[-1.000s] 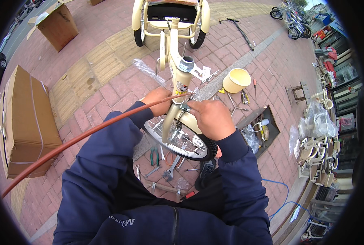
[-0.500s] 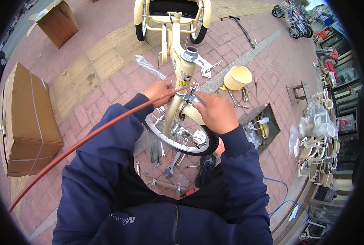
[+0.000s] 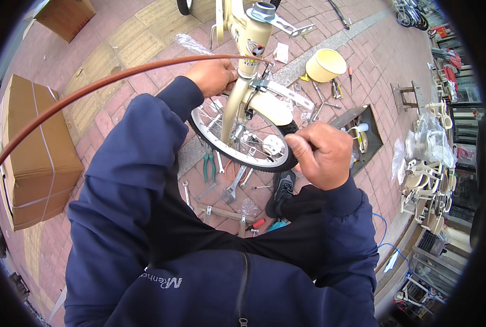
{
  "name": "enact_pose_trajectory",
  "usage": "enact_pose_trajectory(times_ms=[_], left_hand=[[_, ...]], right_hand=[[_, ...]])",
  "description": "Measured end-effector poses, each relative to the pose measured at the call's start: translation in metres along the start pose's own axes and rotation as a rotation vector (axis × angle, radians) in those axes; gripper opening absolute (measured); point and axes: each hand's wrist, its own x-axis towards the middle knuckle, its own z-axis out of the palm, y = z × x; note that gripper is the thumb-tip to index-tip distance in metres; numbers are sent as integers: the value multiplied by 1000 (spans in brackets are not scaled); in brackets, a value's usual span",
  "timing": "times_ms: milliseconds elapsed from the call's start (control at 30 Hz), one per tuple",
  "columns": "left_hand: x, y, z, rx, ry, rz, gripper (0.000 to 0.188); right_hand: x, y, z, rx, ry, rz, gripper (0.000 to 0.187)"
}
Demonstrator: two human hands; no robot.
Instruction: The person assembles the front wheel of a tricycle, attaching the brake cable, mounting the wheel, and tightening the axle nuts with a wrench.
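Observation:
A cream tricycle's front end stands before me, its head tube (image 3: 257,39) above the front fork (image 3: 233,111) and spoked front wheel (image 3: 254,155). My left hand (image 3: 213,77) is closed beside the fork's top; its fingertips are partly hidden. A flat silver bracket (image 3: 289,94) with slots juts right from the fork crown, by the brake caliper (image 3: 259,85). My right hand (image 3: 324,153) is a fist, thumb on top, right of the tyre; what it holds is hidden. A reddish-brown cable (image 3: 112,76) arcs from the left edge to the head tube's front.
Wrenches (image 3: 235,184) and green-handled pliers (image 3: 209,168) lie on the brick paving below the wheel. A cream tub (image 3: 326,65) and a metal tray (image 3: 371,133) are to the right. Cardboard boxes (image 3: 36,158) stand left. White parts (image 3: 425,185) are piled at far right.
My right hand has let go of the bracket and moved down and right, away from the fork. The bracket now shows in full. My left hand stays beside the fork; the view has shifted.

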Motion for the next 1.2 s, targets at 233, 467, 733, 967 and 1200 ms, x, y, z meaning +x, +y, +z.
enact_pose_trajectory(times_ms=[233,467,733,967,1200], left_hand=[[-20,16,1,334,66,123,28],[-80,30,-5,442,164,106,19],[-97,51,-15,452,132,-106,23],[-109,51,-10,440,89,-88,34],[-114,49,0,513,-71,-55,28]], right_hand=[[-131,55,172,-113,-1094,158,20],[-195,96,331,-95,-1021,126,21],[-212,91,396,-109,-686,173,14],[-186,106,409,-206,-563,686,18],[-171,104,422,-103,-363,1128,27]])
